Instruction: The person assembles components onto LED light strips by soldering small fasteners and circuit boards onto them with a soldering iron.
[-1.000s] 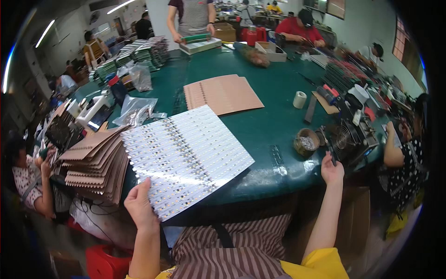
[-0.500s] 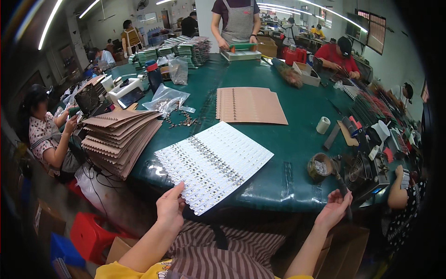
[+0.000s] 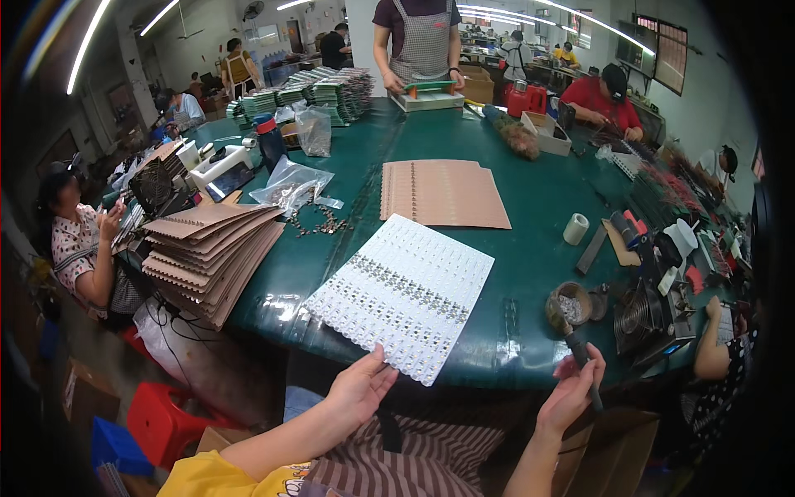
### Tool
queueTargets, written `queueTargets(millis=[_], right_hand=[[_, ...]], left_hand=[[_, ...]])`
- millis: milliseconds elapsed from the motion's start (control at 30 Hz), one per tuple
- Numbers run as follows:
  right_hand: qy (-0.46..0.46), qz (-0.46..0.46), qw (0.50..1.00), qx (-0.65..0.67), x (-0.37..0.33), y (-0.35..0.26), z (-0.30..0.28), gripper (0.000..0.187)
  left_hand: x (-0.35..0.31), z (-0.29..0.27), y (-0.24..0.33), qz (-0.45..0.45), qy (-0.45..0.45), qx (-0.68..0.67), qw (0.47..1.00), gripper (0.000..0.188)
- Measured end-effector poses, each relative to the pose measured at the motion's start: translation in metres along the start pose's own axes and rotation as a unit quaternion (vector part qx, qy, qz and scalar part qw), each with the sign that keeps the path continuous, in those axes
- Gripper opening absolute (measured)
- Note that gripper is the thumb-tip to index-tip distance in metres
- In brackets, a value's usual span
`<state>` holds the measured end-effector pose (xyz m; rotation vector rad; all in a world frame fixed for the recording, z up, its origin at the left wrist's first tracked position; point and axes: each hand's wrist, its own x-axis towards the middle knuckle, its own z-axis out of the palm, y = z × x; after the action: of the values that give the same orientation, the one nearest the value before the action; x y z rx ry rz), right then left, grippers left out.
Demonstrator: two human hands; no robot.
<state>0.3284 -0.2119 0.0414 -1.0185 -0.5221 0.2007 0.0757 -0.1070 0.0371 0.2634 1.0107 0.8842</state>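
Observation:
My left hand (image 3: 364, 386) pinches the near edge of a white sheet of circuit boards (image 3: 431, 269), which has scalloped edges and rows of small parts. The sheet lies slanted on the green table, its near corner jutting over the edge. In my right hand (image 3: 570, 389) is a soldering iron (image 3: 577, 351) with a dark handle, fingers closed around it. Its front end points into a round tin (image 3: 552, 318) of silvery shavings; the very tip cannot be made out.
Brown boards (image 3: 451, 195) lie beyond the sheet, and a tall stack of brown boards (image 3: 207, 257) stands left. Small metal parts (image 3: 319, 222) are scattered by a plastic bag (image 3: 291, 184). Right are a solder-like spool (image 3: 575, 229) and a fan (image 3: 638, 323). A co-worker (image 3: 418, 50) stands opposite.
My right hand, open beside the soldering iron before, now holds it and has brought it left to the tin. The white sheet has turned slightly and moved right, with my left hand along its edge.

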Motion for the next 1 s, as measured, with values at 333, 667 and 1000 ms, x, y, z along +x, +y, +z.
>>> queueTargets(millis=[333, 667, 1000], right_hand=[[0.014, 0.041, 0.999, -0.026, 0.000, -0.011, 0.040, 0.028], [-0.297, 0.070, 0.939, -0.157, -0.025, -0.010, 0.091, 0.020], [-0.422, 0.228, 0.871, -0.109, -0.040, -0.009, 0.162, 0.022]], left_hand=[[0.031, 0.013, 0.006, -0.245, 0.022, 0.011, 0.969, 0.031], [0.031, 0.020, 0.061, -0.370, -0.263, 0.338, 0.824, 0.030], [0.035, 0.049, 0.108, -0.199, -0.555, 0.368, 0.719, 0.042]])
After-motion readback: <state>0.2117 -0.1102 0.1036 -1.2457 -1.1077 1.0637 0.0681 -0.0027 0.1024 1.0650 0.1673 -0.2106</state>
